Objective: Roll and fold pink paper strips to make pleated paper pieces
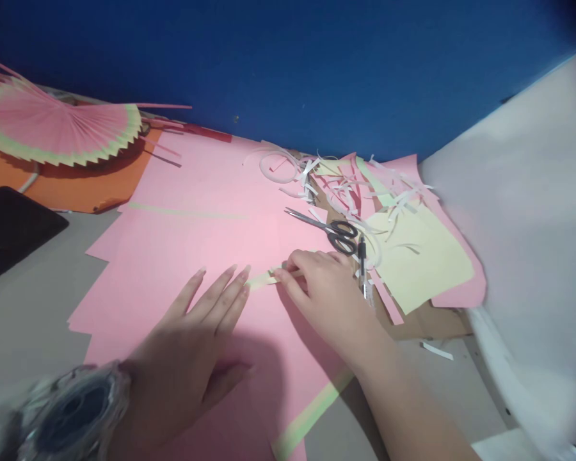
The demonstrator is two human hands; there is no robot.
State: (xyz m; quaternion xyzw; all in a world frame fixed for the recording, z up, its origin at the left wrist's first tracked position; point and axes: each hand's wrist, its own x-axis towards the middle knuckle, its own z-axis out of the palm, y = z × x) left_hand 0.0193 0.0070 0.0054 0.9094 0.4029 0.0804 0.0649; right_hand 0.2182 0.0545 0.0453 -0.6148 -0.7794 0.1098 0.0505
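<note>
Large sheets of pink paper [196,173] lie overlapped on the table. My left hand [187,346] rests flat on the pink paper with its fingers stretched out. Its fingertips touch the left end of a narrow pale green paper strip [260,280]. My right hand [326,294] is closed in a pinch on the strip's other end, just right of my left fingertips. Part of the strip is hidden by my right fingers. A second pale green strip [187,212] runs along the pink paper farther back, and a green band [312,416] edges the paper near the front.
Black-handled scissors [326,227] and a pen [363,262] lie beyond my right hand. White paper scraps [310,176] and a yellow sheet [417,256] sit at the right. A pleated pink paper fan [62,125] stands back left, near a black object [19,224]. A blue wall [288,70] closes the back.
</note>
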